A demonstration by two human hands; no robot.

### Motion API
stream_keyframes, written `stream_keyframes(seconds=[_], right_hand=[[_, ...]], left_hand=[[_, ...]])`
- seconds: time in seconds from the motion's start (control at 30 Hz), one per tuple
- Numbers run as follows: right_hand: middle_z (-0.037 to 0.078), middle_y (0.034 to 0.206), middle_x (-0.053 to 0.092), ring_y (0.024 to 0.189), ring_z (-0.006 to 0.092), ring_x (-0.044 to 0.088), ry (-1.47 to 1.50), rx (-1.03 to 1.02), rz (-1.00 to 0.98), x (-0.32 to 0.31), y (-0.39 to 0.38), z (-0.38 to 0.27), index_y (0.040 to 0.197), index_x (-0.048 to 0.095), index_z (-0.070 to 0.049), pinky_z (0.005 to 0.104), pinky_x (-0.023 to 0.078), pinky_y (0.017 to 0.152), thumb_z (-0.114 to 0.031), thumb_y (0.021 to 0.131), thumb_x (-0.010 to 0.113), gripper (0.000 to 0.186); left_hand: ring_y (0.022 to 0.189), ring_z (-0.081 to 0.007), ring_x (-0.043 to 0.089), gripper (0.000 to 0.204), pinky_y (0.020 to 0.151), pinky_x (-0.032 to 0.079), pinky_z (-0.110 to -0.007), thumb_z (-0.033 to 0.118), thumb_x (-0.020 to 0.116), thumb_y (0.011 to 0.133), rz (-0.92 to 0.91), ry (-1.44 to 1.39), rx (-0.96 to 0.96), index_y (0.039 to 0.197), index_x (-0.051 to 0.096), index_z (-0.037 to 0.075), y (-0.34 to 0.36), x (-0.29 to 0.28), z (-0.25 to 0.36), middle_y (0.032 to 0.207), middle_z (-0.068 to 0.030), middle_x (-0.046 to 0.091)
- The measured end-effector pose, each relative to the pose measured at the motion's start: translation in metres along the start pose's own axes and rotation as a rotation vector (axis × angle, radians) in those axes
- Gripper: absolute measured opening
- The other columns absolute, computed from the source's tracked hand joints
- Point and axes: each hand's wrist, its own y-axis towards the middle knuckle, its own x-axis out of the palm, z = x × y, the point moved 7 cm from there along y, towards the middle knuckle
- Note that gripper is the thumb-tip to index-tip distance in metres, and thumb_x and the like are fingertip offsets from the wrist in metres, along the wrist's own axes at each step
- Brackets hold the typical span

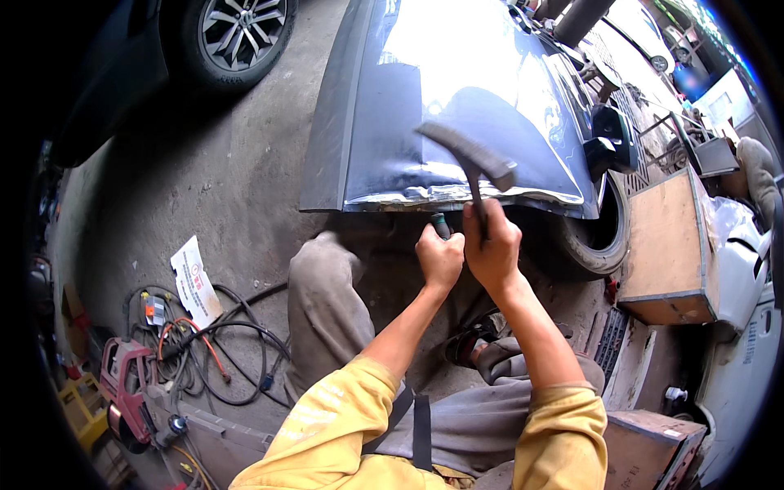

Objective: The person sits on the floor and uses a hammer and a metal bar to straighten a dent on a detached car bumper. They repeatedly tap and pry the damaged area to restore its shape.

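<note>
In front of me a dark blue-grey car door panel (384, 139) lies with its near edge toward me. Along that edge the metal is creased and bare in places. My right hand (496, 245) is closed around the handle of a hammer (469, 155), whose slightly blurred head is raised over the panel's near part. Just left of it, my left hand (439, 260) grips a tool with a green and black handle (440, 222) right at the panel's edge. The working end of that tool is hidden, so its kind does not show.
A tire (600, 245) lies under the panel's right side, beside a wooden box (665, 245). Coiled black cables (237, 331) and a white printed sheet (196, 282) lie on the concrete floor at left. A parked car's wheel (243, 37) stands at far left.
</note>
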Motion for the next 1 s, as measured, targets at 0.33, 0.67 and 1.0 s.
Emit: stream_keyframes(seconds=[0.33, 0.67, 1.0], right_hand=[[0.016, 0.061, 0.058, 0.053, 0.0332, 0.061, 0.048, 0.356, 0.042, -0.035, -0.064, 0.026, 0.084, 0.055, -0.003, 0.042, 0.043, 0.048, -0.021, 0.095, 0.06, 0.022], [0.003, 0.051, 0.048, 0.039, 0.0132, 0.05, 0.424, 1.243, 0.153, -0.007, -0.304, 0.111, 0.072, 0.047, -0.005, 0.0299, 0.039, 0.035, -0.035, 0.099, 0.056, 0.042], [0.025, 0.064, 0.063, 0.059, 0.035, 0.067, 0.171, 1.187, -0.108, 0.023, -0.34, 0.129, 0.082, 0.061, 0.006, 0.0452, 0.051, 0.059, -0.037, 0.093, 0.057, 0.044]], left_hand=[[0.04, -0.012, 0.051, 0.011, 0.035, 0.039, -0.027, 0.001, 0.056, 0.08, -0.16, -0.198, -0.168, 0.075, 0.046, 0.003, -0.002, 0.006, -0.009, 0.056, -0.0042, 0.052], [0.047, -0.0131, 0.054, 0.013, 0.039, 0.044, -0.029, 0.008, 0.058, 0.084, -0.446, -0.108, -0.307, 0.093, 0.049, 0.006, -0.016, 0.008, 0.015, 0.076, -0.0082, 0.061], [0.046, -0.0103, 0.049, 0.009, 0.038, 0.039, -0.026, 0.013, 0.061, 0.087, -0.721, 0.212, -0.379, 0.087, 0.053, 0.008, 0.0, -0.001, 0.043, 0.066, -0.002, 0.053]])
